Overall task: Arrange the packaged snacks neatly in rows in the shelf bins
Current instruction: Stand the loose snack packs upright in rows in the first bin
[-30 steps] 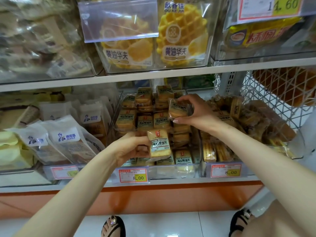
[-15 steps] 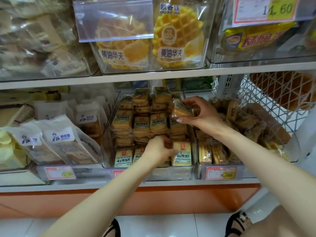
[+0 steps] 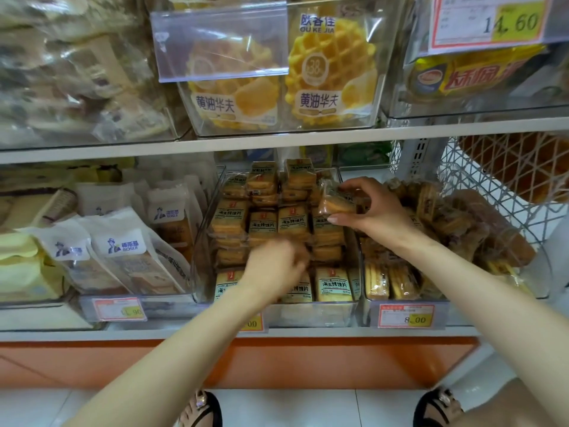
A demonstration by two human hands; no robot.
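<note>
One snack packet (image 3: pixel 337 202) is sitting pinched in your right hand (image 3: pixel 380 212), so be easing it label-forward onto the right stack in the clear bin (image 3: pixel 312 315), while your blurred left hand (image 3: pixel 277 266) is showing no readable grip.

Left hand (image 3: pixel 277 263) motion-blurred, grip unclear

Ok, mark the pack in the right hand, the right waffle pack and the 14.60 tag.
pack (image 3: pixel 334 204): head view, front face.
waffle pack (image 3: pixel 331 66): head view, waffle's middle.
tag (image 3: pixel 489 24): head view, middle.
</note>
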